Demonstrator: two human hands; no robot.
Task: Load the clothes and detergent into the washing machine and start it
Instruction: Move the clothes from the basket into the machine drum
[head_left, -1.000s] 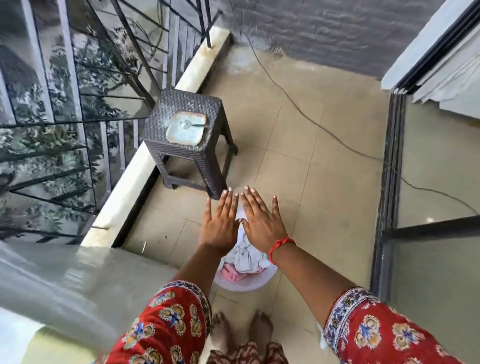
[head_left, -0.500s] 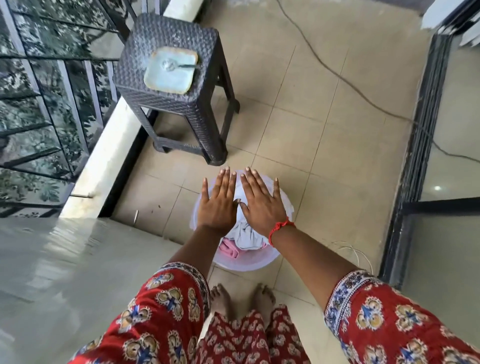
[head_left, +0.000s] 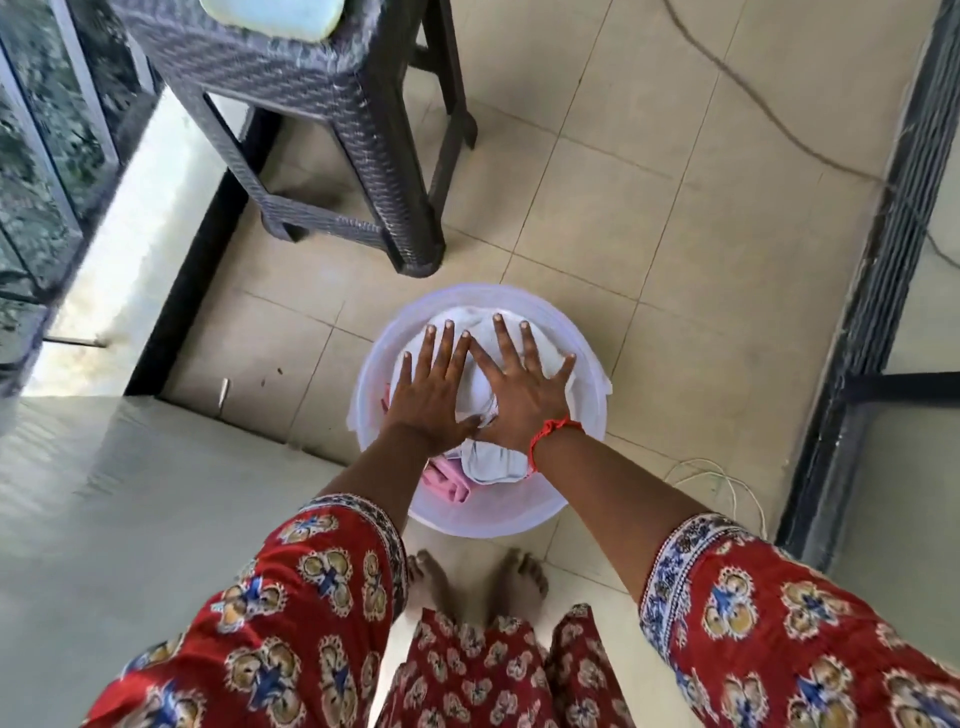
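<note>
A round translucent white tub (head_left: 582, 358) stands on the tiled floor just ahead of my bare feet. It holds a heap of clothes: white cloth (head_left: 493, 460) on top and a pink piece (head_left: 444, 480) at the near left. My left hand (head_left: 428, 397) and my right hand (head_left: 517, 392) are stretched out flat over the heap, palms down, fingers spread, thumbs close together. Neither hand grips anything. A red thread is tied round my right wrist. The pale flat surface (head_left: 104, 519) at the lower left may be the washing machine's top; I cannot tell.
A dark wicker stool (head_left: 322, 88) stands beyond the tub at the upper left, with a pale green object (head_left: 270, 15) on its seat. A railing and white ledge (head_left: 130, 234) run along the left. A dark sliding-door frame (head_left: 872, 291) borders the right. Thin cables cross the floor.
The view has tilted down and closer to the tub. Both hands have lowered toward the clothes and now spread over the heap.
</note>
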